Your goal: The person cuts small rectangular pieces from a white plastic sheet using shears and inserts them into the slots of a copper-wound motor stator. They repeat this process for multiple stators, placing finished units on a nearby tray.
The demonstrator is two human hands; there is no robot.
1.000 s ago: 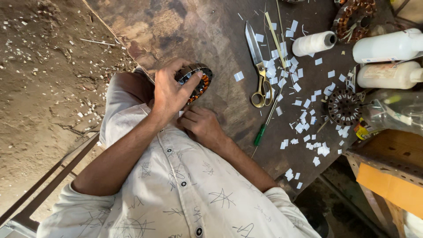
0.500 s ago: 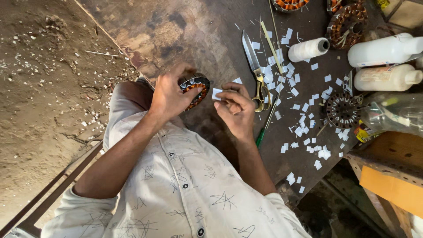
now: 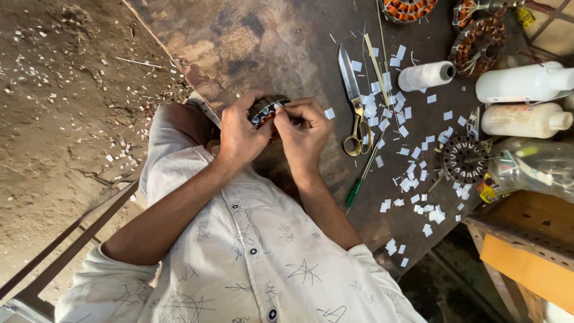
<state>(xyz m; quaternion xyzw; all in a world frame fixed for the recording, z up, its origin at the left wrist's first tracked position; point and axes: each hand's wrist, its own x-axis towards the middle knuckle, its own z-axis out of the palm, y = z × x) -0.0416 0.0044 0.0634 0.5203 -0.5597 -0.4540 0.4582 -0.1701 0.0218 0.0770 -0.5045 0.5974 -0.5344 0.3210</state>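
While the left hand (image 3: 242,134) cups the round motor stator (image 3: 266,109) from its left side, the right hand (image 3: 304,128) pinches a white paper slip (image 3: 280,105) at its rim, both hands closed, above the tabletop (image 3: 287,48).

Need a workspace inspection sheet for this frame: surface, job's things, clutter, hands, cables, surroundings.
Surface: dark, worn worktable, stained and scratched.
Job's things: round wound stator held above the table edge; a small white paper slip at its rim, under the fingertips.
Clutter: scissors with yellow handles, green-handled screwdriver, white thread spool, two white bottles, bare slotted core, scattered white paper slips, more wound stators at the far edge.
Hands: left hand grips the stator; right hand pinches at its rim.
Cables: nothing seen.
Surroundings: dirt floor littered with paper scraps; clear plastic bag; metal rack edge.
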